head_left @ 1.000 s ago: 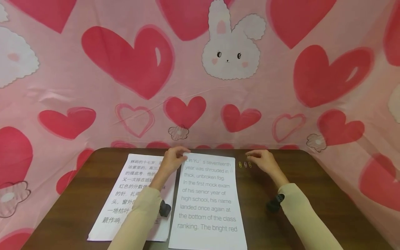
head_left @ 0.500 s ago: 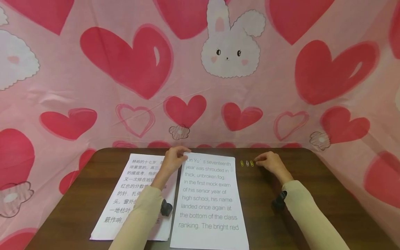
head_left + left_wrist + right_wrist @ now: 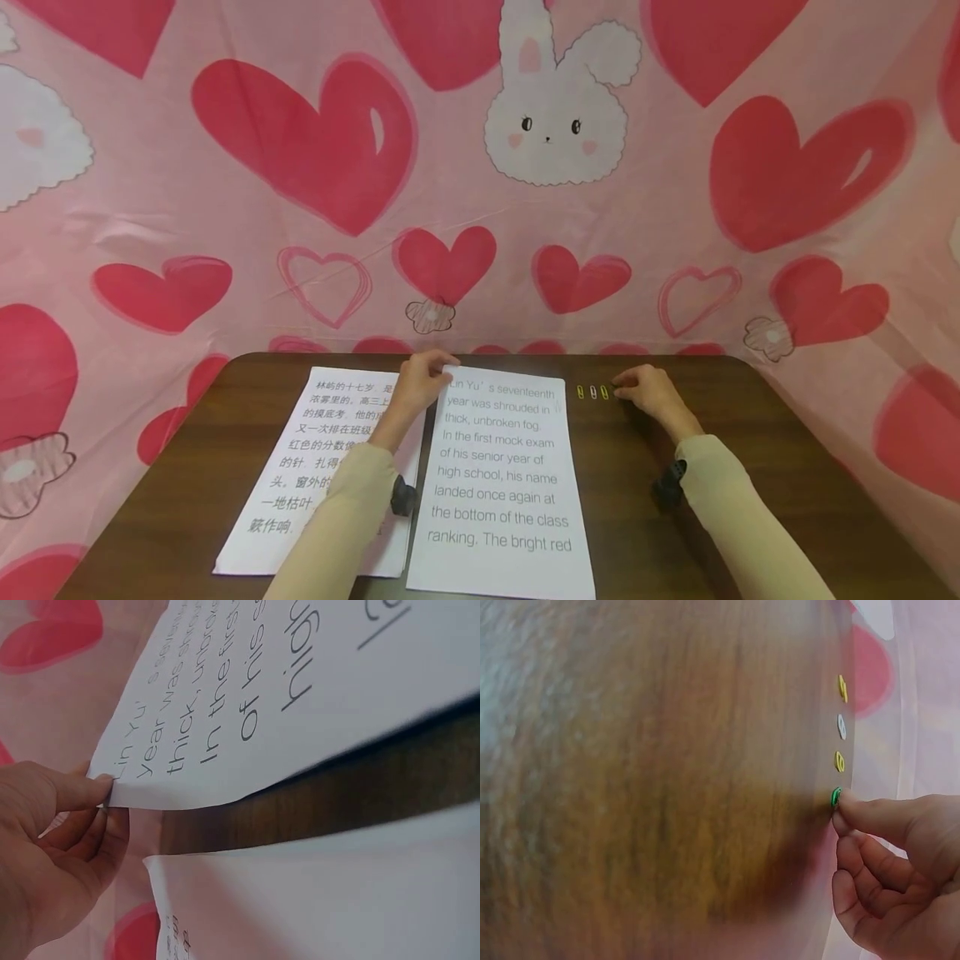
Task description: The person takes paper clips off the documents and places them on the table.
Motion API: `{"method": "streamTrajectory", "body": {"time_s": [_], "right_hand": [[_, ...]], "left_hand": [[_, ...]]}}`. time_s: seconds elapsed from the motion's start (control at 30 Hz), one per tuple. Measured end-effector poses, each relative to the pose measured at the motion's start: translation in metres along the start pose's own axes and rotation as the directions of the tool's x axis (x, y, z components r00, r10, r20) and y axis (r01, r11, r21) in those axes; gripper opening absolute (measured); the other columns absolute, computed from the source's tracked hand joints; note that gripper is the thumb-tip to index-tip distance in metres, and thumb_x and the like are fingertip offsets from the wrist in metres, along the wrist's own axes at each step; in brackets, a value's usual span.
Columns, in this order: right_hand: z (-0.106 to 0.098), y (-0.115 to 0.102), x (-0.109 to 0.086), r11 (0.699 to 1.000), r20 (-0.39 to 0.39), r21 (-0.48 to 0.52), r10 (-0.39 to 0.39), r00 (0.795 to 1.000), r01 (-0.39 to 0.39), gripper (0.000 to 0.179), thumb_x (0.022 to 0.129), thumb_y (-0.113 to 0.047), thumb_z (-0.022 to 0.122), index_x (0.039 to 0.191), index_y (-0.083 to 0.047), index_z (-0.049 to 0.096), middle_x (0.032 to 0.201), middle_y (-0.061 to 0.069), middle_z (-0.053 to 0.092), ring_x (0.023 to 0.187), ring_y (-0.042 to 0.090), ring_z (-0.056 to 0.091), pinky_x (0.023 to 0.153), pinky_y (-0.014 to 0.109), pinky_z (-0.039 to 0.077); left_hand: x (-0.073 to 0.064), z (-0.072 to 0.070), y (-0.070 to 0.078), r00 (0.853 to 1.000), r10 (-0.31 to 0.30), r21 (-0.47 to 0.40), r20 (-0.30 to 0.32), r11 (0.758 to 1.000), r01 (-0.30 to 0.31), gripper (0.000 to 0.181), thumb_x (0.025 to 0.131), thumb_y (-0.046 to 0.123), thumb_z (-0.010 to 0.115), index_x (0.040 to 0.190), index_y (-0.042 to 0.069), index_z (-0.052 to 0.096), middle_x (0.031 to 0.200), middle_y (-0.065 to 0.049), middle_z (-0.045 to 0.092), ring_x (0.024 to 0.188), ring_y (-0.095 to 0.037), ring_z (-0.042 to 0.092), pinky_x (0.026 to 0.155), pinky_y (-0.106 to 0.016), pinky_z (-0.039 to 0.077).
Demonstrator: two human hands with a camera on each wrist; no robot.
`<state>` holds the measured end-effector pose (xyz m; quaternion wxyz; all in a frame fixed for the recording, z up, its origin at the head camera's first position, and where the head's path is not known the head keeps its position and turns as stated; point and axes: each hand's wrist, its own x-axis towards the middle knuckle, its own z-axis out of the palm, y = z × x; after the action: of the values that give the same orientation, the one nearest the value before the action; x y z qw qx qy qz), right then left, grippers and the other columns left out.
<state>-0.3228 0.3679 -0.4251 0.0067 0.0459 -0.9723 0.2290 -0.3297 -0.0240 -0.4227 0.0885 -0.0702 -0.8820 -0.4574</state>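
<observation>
My left hand [image 3: 417, 387] pinches the top left corner of a white sheet printed in English [image 3: 501, 467]. In the left wrist view the thumb lies on top of that corner, and the sheet's left edge lifts off the table. My right hand [image 3: 654, 396] is at the right end of a short row of paper clips. Its thumb and index finger pinch a green paper clip [image 3: 836, 796], seen clearly in the right wrist view. Beside it lie a yellow paper clip [image 3: 840, 761], a white paper clip [image 3: 841, 726] and another yellow paper clip [image 3: 843, 688].
A stack of paper printed in Chinese [image 3: 258, 533] lies left of the English sheet, partly under my left forearm. The dark wooden table [image 3: 637, 517] ends just behind the hands, at a pink cloth [image 3: 480, 200] with hearts and a rabbit.
My right hand has moved right and slightly down, from behind the paper clips to the row's right end, and then stayed there. My left hand keeps its hold on the sheet's corner.
</observation>
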Motion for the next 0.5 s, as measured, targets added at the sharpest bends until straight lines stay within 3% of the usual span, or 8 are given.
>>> {"method": "streamTrajectory", "body": {"time_s": [0.13, 0.33, 0.5], "right_hand": [[0.0011, 0.0049, -0.0043, 1.0, -0.023, 0.018, -0.007, 1.0, 0.008, 0.025, 0.094, -0.014, 0.066, 0.11, 0.004, 0.073, 0.114, 0.026, 0.072, 0.113, 0.046, 0.063, 0.096, 0.058, 0.05], [-0.0014, 0.0047, -0.0074, 0.996, -0.036, 0.091, 0.009, 0.999, -0.006, 0.029, 0.099, -0.019, 0.061, 0.112, 0.005, 0.071, 0.105, 0.024, 0.074, 0.092, 0.032, 0.07, 0.081, 0.048, 0.057], [-0.0023, -0.0009, -0.0076, 0.993, -0.042, 0.118, 0.014, 0.999, -0.009, 0.03, 0.1, -0.021, 0.06, 0.115, 0.004, 0.07, 0.107, 0.023, 0.074, 0.09, 0.028, 0.069, 0.083, 0.046, 0.058]], "left_hand": [[0.0002, 0.0028, -0.0001, 1.0, -0.009, 0.023, 0.01, 1.0, 0.009, 0.022, 0.086, 0.0, 0.07, 0.105, 0.01, 0.077, 0.102, -0.015, 0.075, 0.085, -0.024, 0.065, 0.081, -0.039, 0.054], [0.0005, 0.004, -0.0003, 1.0, 0.005, 0.047, -0.011, 0.999, -0.005, 0.022, 0.084, -0.002, 0.069, 0.103, 0.007, 0.077, 0.097, -0.018, 0.074, 0.085, -0.027, 0.065, 0.081, -0.043, 0.054], [0.0012, 0.0064, -0.0027, 0.999, -0.027, 0.098, -0.016, 0.995, 0.029, 0.024, 0.083, -0.001, 0.068, 0.104, 0.008, 0.077, 0.098, -0.018, 0.073, 0.089, -0.029, 0.063, 0.083, -0.045, 0.053]]}}
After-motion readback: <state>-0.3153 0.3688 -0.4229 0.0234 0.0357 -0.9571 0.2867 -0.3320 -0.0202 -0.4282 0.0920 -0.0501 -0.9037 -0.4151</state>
